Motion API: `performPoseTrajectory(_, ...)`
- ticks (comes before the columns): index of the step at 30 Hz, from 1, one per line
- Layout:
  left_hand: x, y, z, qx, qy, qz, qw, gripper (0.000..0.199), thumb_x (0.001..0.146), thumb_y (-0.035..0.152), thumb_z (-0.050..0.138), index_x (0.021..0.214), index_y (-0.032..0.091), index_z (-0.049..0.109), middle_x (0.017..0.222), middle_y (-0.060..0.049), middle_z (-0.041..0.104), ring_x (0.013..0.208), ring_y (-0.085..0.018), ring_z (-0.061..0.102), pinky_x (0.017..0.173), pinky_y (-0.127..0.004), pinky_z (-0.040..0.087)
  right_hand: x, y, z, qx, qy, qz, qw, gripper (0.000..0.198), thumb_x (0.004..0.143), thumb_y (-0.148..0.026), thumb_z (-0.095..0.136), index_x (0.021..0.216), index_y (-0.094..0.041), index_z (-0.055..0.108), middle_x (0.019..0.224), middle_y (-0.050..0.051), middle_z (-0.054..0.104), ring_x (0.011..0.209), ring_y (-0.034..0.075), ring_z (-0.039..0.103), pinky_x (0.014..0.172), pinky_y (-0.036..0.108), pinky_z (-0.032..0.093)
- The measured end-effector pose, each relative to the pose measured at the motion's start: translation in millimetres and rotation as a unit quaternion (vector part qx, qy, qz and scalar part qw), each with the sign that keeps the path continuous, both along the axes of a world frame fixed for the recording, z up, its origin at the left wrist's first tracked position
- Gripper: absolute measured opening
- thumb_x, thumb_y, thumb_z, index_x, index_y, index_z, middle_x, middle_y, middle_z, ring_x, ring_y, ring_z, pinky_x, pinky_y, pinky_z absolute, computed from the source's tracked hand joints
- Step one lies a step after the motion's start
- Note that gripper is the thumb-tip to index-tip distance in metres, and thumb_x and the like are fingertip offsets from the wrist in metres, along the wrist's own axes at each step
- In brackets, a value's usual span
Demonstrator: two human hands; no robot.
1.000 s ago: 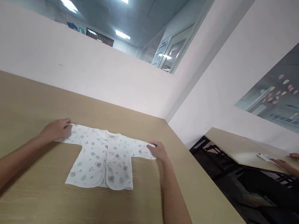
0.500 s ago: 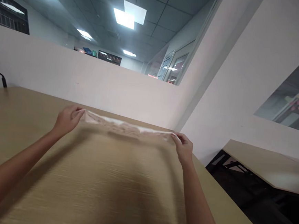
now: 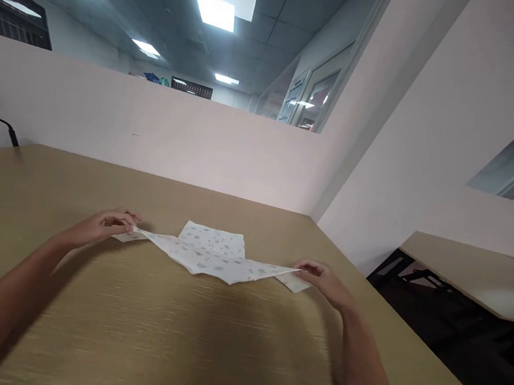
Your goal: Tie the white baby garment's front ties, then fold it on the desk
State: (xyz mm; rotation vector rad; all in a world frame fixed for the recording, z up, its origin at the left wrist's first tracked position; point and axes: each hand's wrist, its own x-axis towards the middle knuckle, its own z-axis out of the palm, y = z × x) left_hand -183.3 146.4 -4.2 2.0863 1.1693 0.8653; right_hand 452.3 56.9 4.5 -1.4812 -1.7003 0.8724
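A white cloth (image 3: pixel 220 265) with small grey printed figures is stretched between my two hands, its near edge sagging in the middle. Its back part lies on the wooden table as a squarish panel. Short flaps stick out at both ends, rather like sleeves; I cannot tell whether it is a garment. My left hand (image 3: pixel 109 227) pinches the left end between thumb and fingers, low over the tabletop. On the other side, my right hand (image 3: pixel 321 279) pinches the right end, with a flap hanging beneath the fingertips.
The light wooden table (image 3: pixel 139 325) meets a low white partition (image 3: pixel 177 133) at its back. A black cable (image 3: pixel 10 131) comes down at the far left. To the right, beyond the table's edge, stands another table (image 3: pixel 468 271) with dark legs.
Both hands have come down and nearer to me, bringing the cloth with them. Earlier it showed as a thin blurred strip; now it is spread, with its back part on the table.
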Motion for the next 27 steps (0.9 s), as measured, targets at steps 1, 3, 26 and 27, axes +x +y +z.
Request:
performPoseTrajectory(1,-4.2,-2.0,2.7,-0.021,-0.001,-0.015,1.000,0.044,0.090,0.065,0.062,0.094,0.025,0.079,0.131,-0.008,0.069,0.120,-0.028,0.062,0.101,-0.033,0.050,2.5,-4.3,2.1,-0.033,-0.007,0.027,0.999,0.048,0.074,-0.064,0.081,0.090,-0.019,0.076,0.096,0.008,0.073,0.092,0.025,0.064,0.082,0.033,0.049)
performPoseTrajectory(3,-9.1,-5.2,5.9,-0.044,-0.004,-0.017,0.999,0.049,0.093,0.066,0.055,0.092,0.024,0.080,0.121,-0.007,0.074,0.115,-0.028,0.064,0.103,-0.035,0.050,6.0,-10.5,4.8,-0.076,-0.015,0.059,0.995,0.048,0.075,-0.063,0.082,0.095,-0.020,0.078,0.106,0.009,0.074,0.102,0.028,0.065,0.092,0.035,0.049)
performPoseTrajectory(26,4.0,10.2,-37.0,-0.074,0.067,0.068,0.993,0.044,0.081,0.061,0.068,0.084,0.021,0.051,0.073,0.002,0.049,0.066,-0.015,0.043,0.058,-0.025,0.031,6.6,26.8,-55.2,-0.002,-0.153,-0.034,0.988,0.033,0.071,-0.050,0.068,0.076,-0.017,0.068,0.077,0.004,0.064,0.073,0.018,0.054,0.068,0.029,0.043)
performPoseTrajectory(27,4.8,8.0,-34.5,-0.085,0.040,0.066,0.993,0.044,0.080,0.061,0.070,0.087,0.021,0.054,0.073,0.001,0.051,0.066,-0.015,0.045,0.058,-0.025,0.033,6.1,26.4,-55.3,0.001,-0.148,-0.037,0.988,0.033,0.072,-0.050,0.068,0.076,-0.017,0.068,0.077,0.004,0.064,0.073,0.018,0.054,0.068,0.029,0.043)
